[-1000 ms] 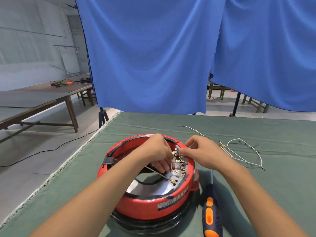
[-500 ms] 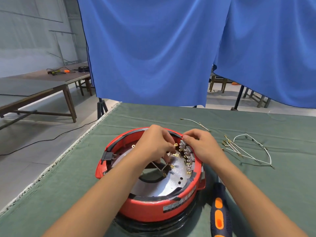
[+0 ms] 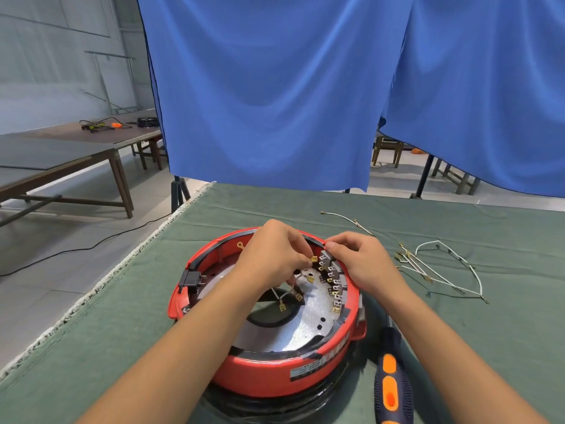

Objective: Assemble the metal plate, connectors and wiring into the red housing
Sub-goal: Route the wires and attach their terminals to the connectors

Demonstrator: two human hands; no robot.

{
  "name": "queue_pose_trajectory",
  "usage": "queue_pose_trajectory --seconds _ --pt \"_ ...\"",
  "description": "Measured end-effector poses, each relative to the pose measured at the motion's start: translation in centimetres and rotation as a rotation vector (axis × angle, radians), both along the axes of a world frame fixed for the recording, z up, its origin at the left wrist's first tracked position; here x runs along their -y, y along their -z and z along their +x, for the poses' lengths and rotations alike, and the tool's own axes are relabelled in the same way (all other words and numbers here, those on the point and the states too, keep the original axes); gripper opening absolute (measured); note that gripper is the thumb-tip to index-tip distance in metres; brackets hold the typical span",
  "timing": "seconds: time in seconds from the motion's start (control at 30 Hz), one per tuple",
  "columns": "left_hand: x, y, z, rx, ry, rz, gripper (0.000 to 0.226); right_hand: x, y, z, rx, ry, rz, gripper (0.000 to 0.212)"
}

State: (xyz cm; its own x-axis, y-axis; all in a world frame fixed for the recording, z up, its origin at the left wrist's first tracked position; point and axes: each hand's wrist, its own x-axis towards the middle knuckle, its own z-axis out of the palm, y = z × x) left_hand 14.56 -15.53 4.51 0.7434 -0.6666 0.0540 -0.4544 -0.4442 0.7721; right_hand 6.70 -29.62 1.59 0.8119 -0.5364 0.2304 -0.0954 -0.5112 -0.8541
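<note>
A round red housing (image 3: 275, 374) sits on the green cloth with a silvery metal plate (image 3: 305, 328) inside it. A curved row of grey connectors with brass tabs (image 3: 331, 280) runs along the plate's right rim. My left hand (image 3: 275, 252) hovers over the housing's far side and pinches a brass terminal (image 3: 313, 258) of a white wire; more wire ends (image 3: 282, 304) dangle beneath it. My right hand (image 3: 363, 264) rests on the right rim, thumb and fingers pinching the top of the connector row.
Loose white wires with brass terminals (image 3: 443, 270) lie on the cloth to the right; one more wire (image 3: 348, 220) lies behind. An orange-and-black screwdriver (image 3: 393, 381) lies right of the housing. Blue curtains hang behind the table. The cloth's left edge (image 3: 101, 289) borders the floor.
The view has tilted, so the housing sits lower in frame. My left hand has lifted a brass terminal up toward the top connector, and my right hand moved along the rim to the row's far end.
</note>
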Motion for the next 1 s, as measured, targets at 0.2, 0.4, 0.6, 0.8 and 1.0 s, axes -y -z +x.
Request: queue_pose_trajectory --seconds 0.2,0.4,0.6,0.8,1.0 --pt "-0.2 -0.2 0.0 -0.032 -0.007 -0.032 0.012 0.0 0.0 -0.1 -0.007 -0.005 0.001 0.011" --pt "-0.8 -0.3 0.3 -0.117 -0.022 0.022 0.011 0.1 0.1 -0.1 0.011 -0.003 0.016 0.012" --pt "-0.5 -1.0 0.2 -0.281 0.001 0.116 0.011 0.0 0.0 -0.1 0.025 0.0 0.048 0.016" --pt "0.6 -4.8 1.3 -0.223 0.144 0.356 0.018 0.1 0.1 -0.1 0.022 0.011 0.049 0.013" --pt "-0.1 -2.5 1.7 -0.064 0.178 0.41 0.011 0.0 0.2 0.1 0.046 -0.004 0.108 0.012"
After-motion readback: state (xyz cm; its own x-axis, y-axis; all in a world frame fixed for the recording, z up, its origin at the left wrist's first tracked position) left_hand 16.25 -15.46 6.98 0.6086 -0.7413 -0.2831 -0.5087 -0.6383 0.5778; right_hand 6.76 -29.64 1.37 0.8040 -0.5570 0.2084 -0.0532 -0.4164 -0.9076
